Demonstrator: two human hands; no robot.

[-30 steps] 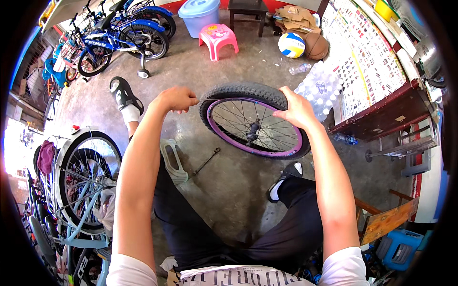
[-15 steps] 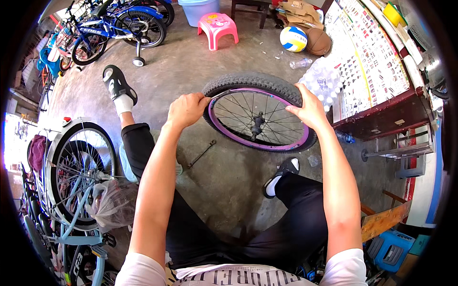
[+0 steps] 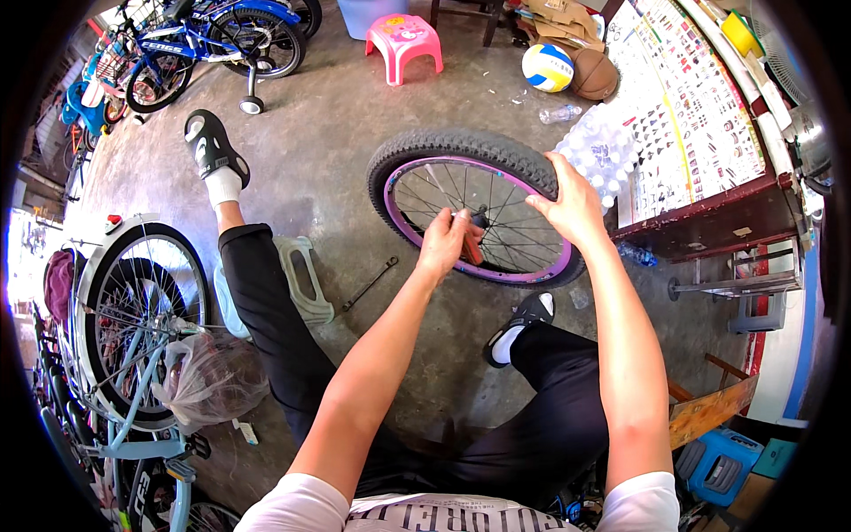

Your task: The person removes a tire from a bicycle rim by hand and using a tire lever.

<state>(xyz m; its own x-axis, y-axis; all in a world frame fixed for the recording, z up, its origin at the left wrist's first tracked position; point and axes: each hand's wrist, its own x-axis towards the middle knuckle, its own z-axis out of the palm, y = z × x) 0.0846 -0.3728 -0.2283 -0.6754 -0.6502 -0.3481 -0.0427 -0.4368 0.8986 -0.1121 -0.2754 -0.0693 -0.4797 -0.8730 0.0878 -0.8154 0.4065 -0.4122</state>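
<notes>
Head view, purple rim [image 3: 551,269], right fingers [image 3: 562,171] clasping knobbly tyre [image 3: 443,142], left fingers [image 3: 448,228] gripping tool [image 3: 471,251]

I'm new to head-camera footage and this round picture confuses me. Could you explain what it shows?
There is no robot, only a person working bare-handed. The picture comes from the left of two fisheye cameras worn on the head, looking down, so straight edges bend. The right hand grips the tyre of a purple-rimmed bicycle wheel. The left hand, in front of that wheel, holds a slim tool with a reddish handle. On the concrete floor lies a long metal tool; farther off are a pink stool, a brown ball and a multicoloured ball.
</notes>
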